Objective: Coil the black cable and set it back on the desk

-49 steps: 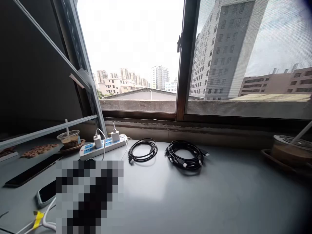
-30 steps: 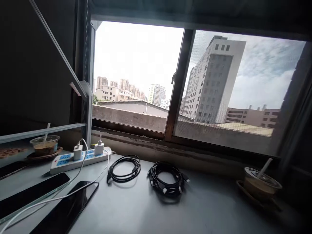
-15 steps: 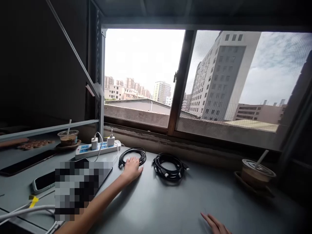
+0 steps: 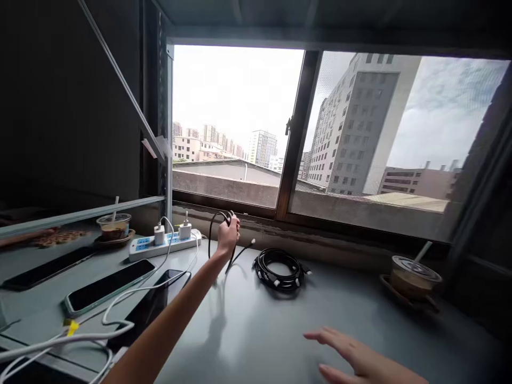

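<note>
My left hand (image 4: 228, 234) is closed around a coiled black cable (image 4: 210, 237), lifted above the grey table. One loose end with a light tip sticks out to the right of the hand. Just right of it, a bundle of black cables (image 4: 262, 273) with several pale connector ends lies coiled on the table. My right hand (image 4: 352, 354) hovers at the lower right over the table, fingers apart and holding nothing.
A white power strip (image 4: 168, 246) with two plugged-in chargers stands at the back left. Several phones, one a green-cased phone (image 4: 110, 288), and white cables (image 4: 60, 341) lie on the left. Drink cups, including a lidded cup (image 4: 414, 277), stand at both sides below the window.
My left hand has gripped the smaller black cable coil and raised it off the table. My right hand has come further into view, moving up and left.
</note>
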`<state>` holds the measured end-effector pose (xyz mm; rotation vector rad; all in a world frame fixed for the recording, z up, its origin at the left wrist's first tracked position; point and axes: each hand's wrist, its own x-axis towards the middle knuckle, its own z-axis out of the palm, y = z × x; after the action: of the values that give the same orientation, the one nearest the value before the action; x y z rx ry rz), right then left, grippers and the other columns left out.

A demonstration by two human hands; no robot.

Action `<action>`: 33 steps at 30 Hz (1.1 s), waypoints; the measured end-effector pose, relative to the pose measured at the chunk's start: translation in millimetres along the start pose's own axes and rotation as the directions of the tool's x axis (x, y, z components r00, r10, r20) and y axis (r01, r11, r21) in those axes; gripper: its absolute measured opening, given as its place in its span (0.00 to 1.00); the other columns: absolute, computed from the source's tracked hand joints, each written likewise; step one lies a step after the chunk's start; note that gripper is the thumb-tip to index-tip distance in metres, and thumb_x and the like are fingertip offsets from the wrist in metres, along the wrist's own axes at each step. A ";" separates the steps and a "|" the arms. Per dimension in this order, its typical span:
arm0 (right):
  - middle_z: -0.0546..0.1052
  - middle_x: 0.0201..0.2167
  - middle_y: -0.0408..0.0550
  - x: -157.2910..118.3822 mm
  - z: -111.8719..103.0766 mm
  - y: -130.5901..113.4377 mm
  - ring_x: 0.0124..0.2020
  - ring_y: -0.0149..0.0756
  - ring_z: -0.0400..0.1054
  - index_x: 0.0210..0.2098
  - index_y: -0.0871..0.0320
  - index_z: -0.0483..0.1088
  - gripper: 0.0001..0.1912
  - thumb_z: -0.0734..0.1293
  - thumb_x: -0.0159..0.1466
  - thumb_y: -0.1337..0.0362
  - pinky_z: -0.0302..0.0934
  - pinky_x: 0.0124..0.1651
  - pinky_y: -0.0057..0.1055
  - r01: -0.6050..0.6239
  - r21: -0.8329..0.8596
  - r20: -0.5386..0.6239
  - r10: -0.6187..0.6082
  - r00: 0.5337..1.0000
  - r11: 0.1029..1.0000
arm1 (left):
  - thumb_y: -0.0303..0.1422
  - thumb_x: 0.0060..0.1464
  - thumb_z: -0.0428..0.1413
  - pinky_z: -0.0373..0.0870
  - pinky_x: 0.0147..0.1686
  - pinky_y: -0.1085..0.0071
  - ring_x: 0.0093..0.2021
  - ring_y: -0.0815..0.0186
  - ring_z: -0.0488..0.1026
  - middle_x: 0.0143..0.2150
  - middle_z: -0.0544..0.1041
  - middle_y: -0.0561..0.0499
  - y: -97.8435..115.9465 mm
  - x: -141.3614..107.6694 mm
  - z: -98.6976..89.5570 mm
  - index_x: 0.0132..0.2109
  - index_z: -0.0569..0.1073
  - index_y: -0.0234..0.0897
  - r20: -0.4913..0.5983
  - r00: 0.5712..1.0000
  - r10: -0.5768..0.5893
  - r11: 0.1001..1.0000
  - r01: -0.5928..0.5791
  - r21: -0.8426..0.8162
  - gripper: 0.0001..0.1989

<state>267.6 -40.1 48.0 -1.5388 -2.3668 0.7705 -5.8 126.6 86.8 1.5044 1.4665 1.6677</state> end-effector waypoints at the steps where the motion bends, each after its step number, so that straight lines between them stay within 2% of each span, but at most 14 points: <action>1: 0.69 0.53 0.43 4.2 -12.0 -16.1 0.58 0.42 0.58 0.52 0.47 0.68 0.21 0.61 0.60 0.54 0.55 0.56 0.32 0.037 0.038 -0.021 -0.036 0.999 0.999 | 0.47 0.55 0.35 0.57 0.19 0.76 0.19 0.73 0.58 0.23 0.60 0.56 14.0 -2.5 -0.2 0.30 0.59 0.38 -0.029 1.000 0.013 0.998 -0.015 -0.069 0.19; 4: 0.72 0.49 0.45 27.3 -44.5 -62.2 0.47 0.38 0.67 0.49 0.49 0.69 0.20 0.58 0.63 0.49 0.61 0.47 0.30 0.221 0.088 -0.150 -0.206 0.967 0.971 | 0.48 0.52 0.43 0.54 0.18 0.77 0.18 0.73 0.58 0.20 0.61 0.56 55.1 -13.8 0.1 0.30 0.64 0.36 -0.026 0.999 0.041 0.959 -0.047 -0.280 0.19; 8: 0.74 0.26 0.45 68.8 -71.3 -102.3 0.29 0.33 0.68 0.36 0.60 0.72 0.25 0.54 0.65 0.47 0.60 0.33 0.27 0.372 0.124 -0.490 -0.269 0.829 0.920 | 0.42 0.50 0.51 0.61 0.26 0.76 0.25 0.70 0.66 0.23 0.69 0.52 102.6 -29.0 4.7 0.25 0.71 0.34 0.065 0.980 0.188 0.918 -0.152 -0.367 0.16; 10: 0.72 0.22 0.44 84.0 -75.5 -113.2 0.26 0.32 0.66 0.29 0.60 0.69 0.25 0.54 0.65 0.47 0.58 0.30 0.26 0.433 0.146 -0.595 -0.271 0.757 0.889 | 0.42 0.53 0.50 0.64 0.32 0.75 0.33 0.67 0.69 0.28 0.73 0.50 119.1 -34.6 7.1 0.28 0.75 0.34 0.134 0.952 0.274 0.912 -0.212 -0.352 0.17; 13: 0.71 0.25 0.44 94.7 -75.0 -123.5 0.28 0.31 0.66 0.28 0.60 0.68 0.23 0.54 0.65 0.50 0.59 0.29 0.25 0.567 0.204 -0.664 -0.313 0.679 0.798 | 0.42 0.55 0.49 0.64 0.31 0.74 0.32 0.67 0.70 0.31 0.73 0.49 131.1 -38.6 10.2 0.34 0.77 0.34 0.205 0.920 0.334 0.899 -0.246 -0.363 0.18; 15: 0.72 0.29 0.45 96.8 -74.3 -126.8 0.29 0.31 0.67 0.35 0.60 0.69 0.18 0.56 0.64 0.52 0.60 0.27 0.24 0.594 0.230 -0.682 -0.308 0.664 0.771 | 0.43 0.55 0.49 0.64 0.28 0.75 0.29 0.68 0.70 0.29 0.73 0.49 131.7 -38.0 12.5 0.34 0.77 0.33 0.261 0.904 0.338 0.875 -0.201 -0.440 0.19; 18: 0.73 0.33 0.46 99.9 -78.7 -125.7 0.27 0.30 0.68 0.43 0.59 0.67 0.18 0.59 0.62 0.53 0.62 0.24 0.23 0.555 0.298 -0.701 -0.217 0.679 0.776 | 0.45 0.54 0.50 0.64 0.24 0.75 0.24 0.69 0.68 0.24 0.72 0.50 126.7 -30.6 15.6 0.35 0.76 0.32 0.362 0.873 0.325 0.850 -0.102 -0.518 0.20; 20: 0.74 0.32 0.46 103.6 -86.6 -120.6 0.25 0.30 0.68 0.45 0.59 0.65 0.19 0.59 0.61 0.52 0.64 0.23 0.24 0.563 0.365 -0.732 -0.145 0.666 0.741 | 0.46 0.54 0.50 0.66 0.26 0.74 0.25 0.68 0.70 0.24 0.73 0.50 121.0 -20.5 15.7 0.35 0.76 0.31 0.344 0.873 0.345 0.853 -0.139 -0.503 0.21; 21: 0.74 0.30 0.46 105.5 -91.7 -116.8 0.23 0.30 0.67 0.45 0.59 0.65 0.20 0.59 0.61 0.52 0.64 0.22 0.24 0.584 0.388 -0.764 -0.105 0.636 0.713 | 0.46 0.53 0.50 0.67 0.28 0.73 0.26 0.68 0.71 0.25 0.74 0.49 117.4 -13.9 14.6 0.35 0.75 0.31 0.318 0.876 0.362 0.856 -0.177 -0.486 0.21; 24: 0.69 0.20 0.40 108.9 -109.0 -101.1 0.14 0.26 0.59 0.45 0.59 0.63 0.20 0.57 0.61 0.53 0.58 0.16 0.22 0.666 0.390 -0.877 0.038 0.478 0.635 | 0.49 0.53 0.49 0.66 0.24 0.73 0.20 0.67 0.71 0.20 0.72 0.51 103.8 9.3 7.3 0.36 0.73 0.30 0.299 0.886 0.355 0.874 -0.202 -0.441 0.23; 26: 0.62 0.15 0.36 108.9 -119.4 -88.5 0.10 0.23 0.50 0.45 0.60 0.65 0.20 0.57 0.60 0.53 0.47 0.11 0.19 0.664 0.409 -0.893 0.125 0.432 0.626 | 0.52 0.52 0.48 0.62 0.17 0.74 0.13 0.68 0.66 0.14 0.66 0.57 93.8 23.8 0.8 0.38 0.72 0.31 0.296 0.908 0.298 0.890 -0.152 -0.430 0.26; 28: 0.58 0.14 0.35 108.2 -127.1 -76.8 0.10 0.21 0.45 0.45 0.59 0.67 0.20 0.61 0.58 0.53 0.39 0.10 0.17 0.636 0.447 -0.877 0.167 0.451 0.629 | 0.53 0.53 0.47 0.61 0.15 0.75 0.11 0.69 0.64 0.11 0.61 0.59 85.1 34.5 -4.5 0.36 0.73 0.32 0.222 0.944 0.246 0.900 -0.137 -0.413 0.26; 30: 0.56 0.14 0.34 107.6 -132.0 -68.4 0.11 0.20 0.44 0.45 0.57 0.68 0.21 0.65 0.54 0.55 0.37 0.11 0.16 0.627 0.469 -0.864 0.177 0.471 0.623 | 0.53 0.53 0.45 0.60 0.14 0.75 0.10 0.70 0.63 0.09 0.62 0.56 79.1 40.7 -7.0 0.28 0.73 0.32 0.084 0.977 0.196 0.921 -0.154 -0.358 0.27; 33: 0.55 0.14 0.34 106.3 -135.6 -63.5 0.11 0.20 0.43 0.44 0.55 0.69 0.20 0.66 0.53 0.58 0.37 0.11 0.17 0.655 0.473 -0.867 0.176 0.467 0.590 | 0.53 0.55 0.44 0.54 0.10 0.76 0.07 0.72 0.57 0.06 0.59 0.53 76.0 43.4 -6.8 0.16 0.67 0.35 -0.143 0.977 0.160 0.950 -0.192 -0.248 0.30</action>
<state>232.6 77.1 185.0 -0.7528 -1.1398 0.5741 -1.7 136.1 174.0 1.4432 1.1414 2.0025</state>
